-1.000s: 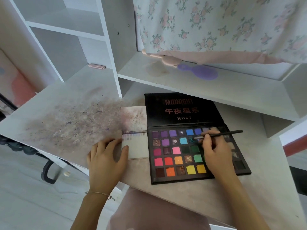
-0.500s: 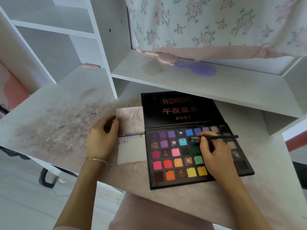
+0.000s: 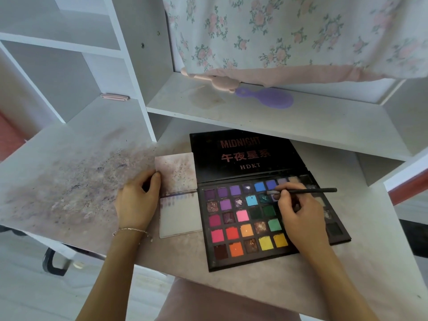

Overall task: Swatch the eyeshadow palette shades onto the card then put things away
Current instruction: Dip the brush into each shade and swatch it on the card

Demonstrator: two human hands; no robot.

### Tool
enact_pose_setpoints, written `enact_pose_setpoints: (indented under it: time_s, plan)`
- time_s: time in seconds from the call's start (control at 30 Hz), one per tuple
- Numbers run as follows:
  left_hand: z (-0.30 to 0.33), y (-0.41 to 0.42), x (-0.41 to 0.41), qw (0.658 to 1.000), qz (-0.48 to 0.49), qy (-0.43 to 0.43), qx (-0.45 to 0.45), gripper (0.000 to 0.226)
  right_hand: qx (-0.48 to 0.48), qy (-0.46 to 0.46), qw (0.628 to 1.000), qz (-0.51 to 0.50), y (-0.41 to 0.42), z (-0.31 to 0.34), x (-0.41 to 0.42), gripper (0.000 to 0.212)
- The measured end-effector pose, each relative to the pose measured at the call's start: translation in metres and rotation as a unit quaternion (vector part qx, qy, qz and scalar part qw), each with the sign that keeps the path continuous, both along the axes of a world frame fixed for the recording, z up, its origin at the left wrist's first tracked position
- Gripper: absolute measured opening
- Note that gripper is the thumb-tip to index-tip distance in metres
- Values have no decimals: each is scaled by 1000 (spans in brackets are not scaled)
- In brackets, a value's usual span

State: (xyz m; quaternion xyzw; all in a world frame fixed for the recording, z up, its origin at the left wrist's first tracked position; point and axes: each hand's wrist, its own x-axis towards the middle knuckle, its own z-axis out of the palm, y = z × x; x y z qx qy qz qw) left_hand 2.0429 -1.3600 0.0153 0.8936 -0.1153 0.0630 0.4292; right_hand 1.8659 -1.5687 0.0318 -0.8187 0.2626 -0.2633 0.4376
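Brush dipping into the open palette, card steadied alongside.

The right hand (image 3: 301, 218) pinches a thin black brush (image 3: 308, 191), its tip just left of the fingertips on a pan in the upper rows of the eyeshadow palette (image 3: 245, 230), which lies under that hand. The left hand (image 3: 136, 205), fingers loosely bent, rests against the left edge of the card (image 3: 180, 218), which lies between both hands, touching the palette.
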Motion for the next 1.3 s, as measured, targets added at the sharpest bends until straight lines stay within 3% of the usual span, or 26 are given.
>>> enact_pose_setpoints:
  time_s: [0.17, 0.33, 0.57, 1.0, 1.3]
  plan:
    - [0, 0, 0, 1000, 0, -4, -1, 18, 76, -52, 995, 34, 22, 8, 16, 27]
    - [0, 1, 0, 1000, -4, -11, 4, 20, 149, -42, 983, 102, 53, 9, 45, 18]
    - [-1, 1, 1, 1000, 4, -6, -13, 10, 142, -9, 977, 160, 77, 6, 78, 11]
    - [-3, 1, 3, 1000, 6, -20, -13, 8, 106, 23, 977, 185, 84, -1, 83, 19]
    - [-3, 2, 3, 1000, 0, -23, -6, 8, 75, 47, 976, 198, 83, -1, 83, 13]
